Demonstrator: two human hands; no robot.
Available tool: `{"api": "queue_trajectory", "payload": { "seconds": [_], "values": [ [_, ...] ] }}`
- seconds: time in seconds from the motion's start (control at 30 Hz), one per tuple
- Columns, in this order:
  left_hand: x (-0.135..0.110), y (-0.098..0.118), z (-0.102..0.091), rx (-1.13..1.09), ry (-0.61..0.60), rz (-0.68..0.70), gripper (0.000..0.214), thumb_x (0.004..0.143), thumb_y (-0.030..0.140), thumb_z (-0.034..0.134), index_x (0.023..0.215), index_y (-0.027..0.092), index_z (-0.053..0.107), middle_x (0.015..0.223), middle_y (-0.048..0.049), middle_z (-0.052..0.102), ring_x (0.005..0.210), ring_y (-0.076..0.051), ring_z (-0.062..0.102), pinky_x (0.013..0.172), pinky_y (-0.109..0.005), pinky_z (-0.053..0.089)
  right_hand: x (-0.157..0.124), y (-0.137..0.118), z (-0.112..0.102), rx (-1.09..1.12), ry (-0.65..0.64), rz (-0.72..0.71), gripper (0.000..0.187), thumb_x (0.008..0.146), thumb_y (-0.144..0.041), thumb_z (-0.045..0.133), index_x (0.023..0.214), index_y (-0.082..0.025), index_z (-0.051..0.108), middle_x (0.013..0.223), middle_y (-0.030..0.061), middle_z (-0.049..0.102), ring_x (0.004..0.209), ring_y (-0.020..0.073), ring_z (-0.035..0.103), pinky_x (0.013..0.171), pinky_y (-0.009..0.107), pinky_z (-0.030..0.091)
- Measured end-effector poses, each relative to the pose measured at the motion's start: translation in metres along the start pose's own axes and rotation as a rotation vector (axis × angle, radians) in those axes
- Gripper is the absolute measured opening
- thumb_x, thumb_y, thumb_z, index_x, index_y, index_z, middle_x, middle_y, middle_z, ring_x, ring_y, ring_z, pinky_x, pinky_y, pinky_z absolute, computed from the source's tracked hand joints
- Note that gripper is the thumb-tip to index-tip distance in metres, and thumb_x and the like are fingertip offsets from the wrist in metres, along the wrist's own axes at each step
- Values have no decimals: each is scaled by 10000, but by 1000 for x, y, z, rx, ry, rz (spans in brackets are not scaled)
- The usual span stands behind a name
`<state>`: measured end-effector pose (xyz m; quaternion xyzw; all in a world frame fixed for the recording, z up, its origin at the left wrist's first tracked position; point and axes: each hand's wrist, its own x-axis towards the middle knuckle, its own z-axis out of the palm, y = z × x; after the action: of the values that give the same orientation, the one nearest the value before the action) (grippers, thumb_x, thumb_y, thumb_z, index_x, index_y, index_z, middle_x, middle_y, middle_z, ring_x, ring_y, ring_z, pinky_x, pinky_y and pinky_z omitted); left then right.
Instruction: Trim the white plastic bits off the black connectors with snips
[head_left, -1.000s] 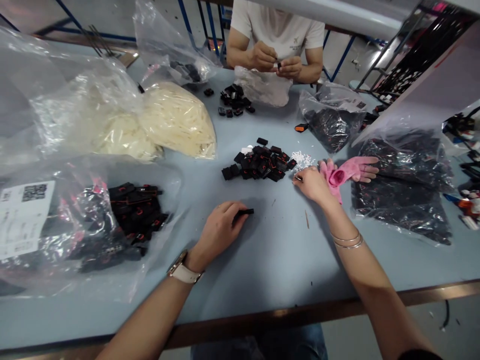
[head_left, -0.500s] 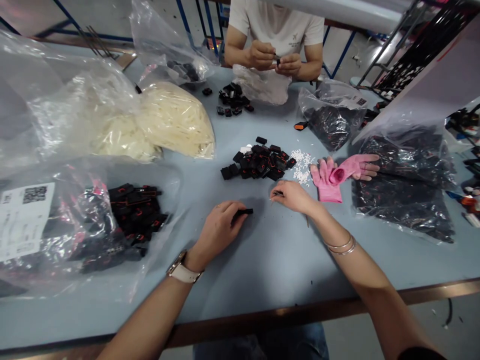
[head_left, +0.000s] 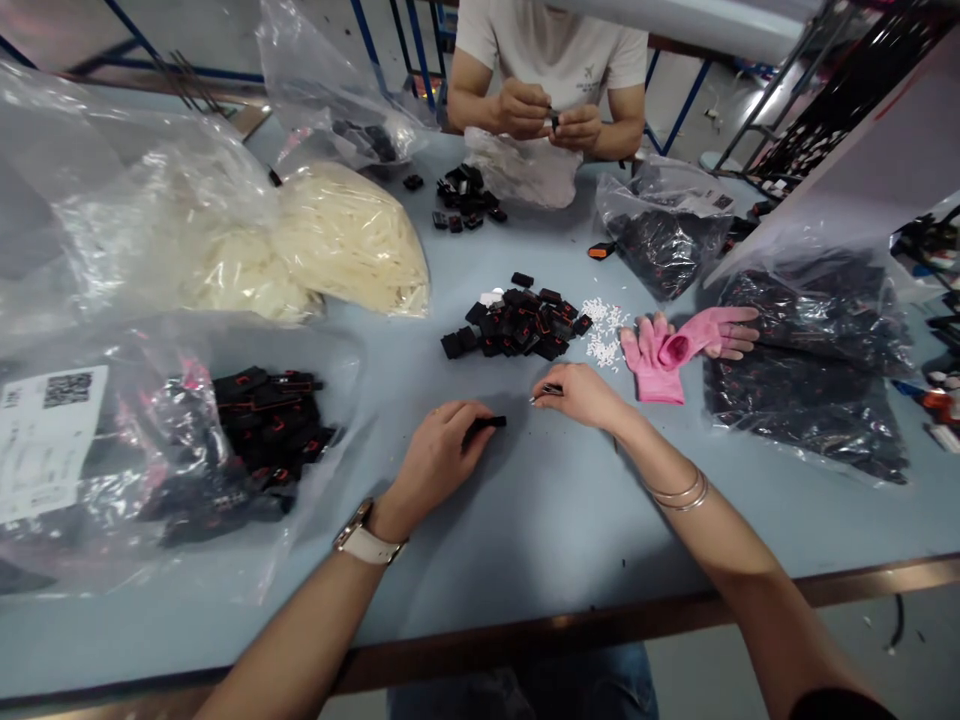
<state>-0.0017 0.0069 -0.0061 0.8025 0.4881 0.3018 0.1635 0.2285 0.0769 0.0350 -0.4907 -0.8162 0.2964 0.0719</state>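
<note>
While my left hand pins a flat black clip down on the desk, fingers curled shut around its near end, my right hand is pinching a thin little piece between thumb and fingertips. It's closed tight on the piece, with the tip pointing toward the clip. The two bits are near each other but not touching, with a strip of bare desk between them.

So I'd call this the bring-them-together stage: one part held down, the other held just off it. Mating them looks like it calls for a small, careful aim and a steady left hand. Both bits are tiny, and honestly I can't make out any slot on the clip from here.

Just beyond my right hand sits a pile of black clips, with a scatter of white bits beside it and a pink glove lying right of those. Off to my left there's a clear bag of black parts, and past it a bag of cream pieces. More dark bags are on my right. Across the desk, a co-worker's hands are busy with a small part of their own.
</note>
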Motion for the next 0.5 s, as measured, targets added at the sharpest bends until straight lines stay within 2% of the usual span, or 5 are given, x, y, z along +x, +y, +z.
{"api": "queue_trajectory", "payload": {
  "seconds": [0.17, 0.37, 0.5],
  "values": [
    [0, 0, 0, -1, 16, 12, 120, 905, 237, 514, 969, 211, 613, 905, -67, 692, 842, -229, 649, 748, -384, 537, 1, 3, 7, -37, -5, -30, 107, 831, -225, 672, 882, -228, 766, 875, 24, 673, 725, 127, 558, 697, 237, 373],
    [0, 0, 0, 22, 15, 23, 109, 912, 239, 514, 976, 210, 598, 916, -66, 691, 839, -225, 650, 749, -378, 538, 0, 4, 7, -57, -18, -62, 131, 862, -219, 633, 900, -195, 757, 886, 43, 668, 752, 139, 561, 719, 245, 387],
    [0, 0, 0, 18, 17, 27, 94, 907, 226, 522, 968, 207, 591, 905, -64, 690, 829, -228, 649, 737, -375, 538, 1, 2, 7, -40, -6, -58, 152, 844, -217, 659, 962, -211, 754, 908, 44, 680, 793, 151, 581, 742, 255, 401]
  ]
}}
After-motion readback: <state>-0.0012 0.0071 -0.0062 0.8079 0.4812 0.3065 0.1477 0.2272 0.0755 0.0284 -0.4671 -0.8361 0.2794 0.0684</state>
